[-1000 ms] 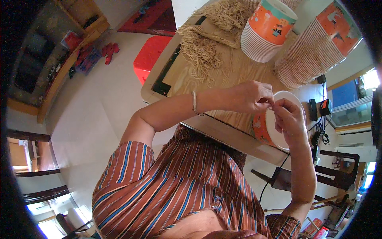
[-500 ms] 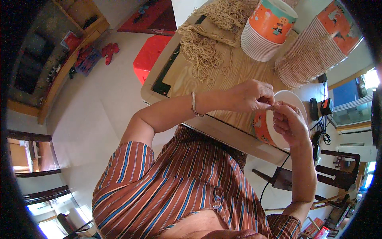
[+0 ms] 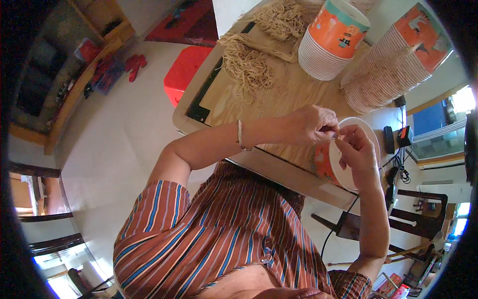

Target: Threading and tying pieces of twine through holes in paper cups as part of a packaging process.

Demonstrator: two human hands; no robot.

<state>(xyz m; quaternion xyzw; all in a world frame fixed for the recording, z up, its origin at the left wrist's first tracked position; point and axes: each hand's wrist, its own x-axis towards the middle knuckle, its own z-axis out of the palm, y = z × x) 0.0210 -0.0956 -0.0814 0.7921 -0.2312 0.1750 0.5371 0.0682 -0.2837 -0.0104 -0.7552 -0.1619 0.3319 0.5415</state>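
My left hand (image 3: 314, 125) is closed in a pinch, its fingertips meeting those of my right hand (image 3: 359, 152), which pinches too. Whatever sits between the fingertips is too small to make out. Right below them, at the table's near edge, is a paper tub (image 3: 326, 162) with an orange printed side and a white inside; my right hand partly hides it. Beyond my left hand, tan string (image 3: 244, 67) lies in a loose tangled heap on the wooden table (image 3: 224, 107).
One stack of orange and teal paper tubs (image 3: 326, 52) stands at the table's far side. A taller stack (image 3: 383, 74), with strings draped over it, leans to its right. Black adapters and cables (image 3: 400, 162) are at the right. A red stool (image 3: 185, 70) stands left of the table.
The view has shifted slightly. My right hand's fingers have changed their curl, and both hands still meet at the fingertips above the tub.
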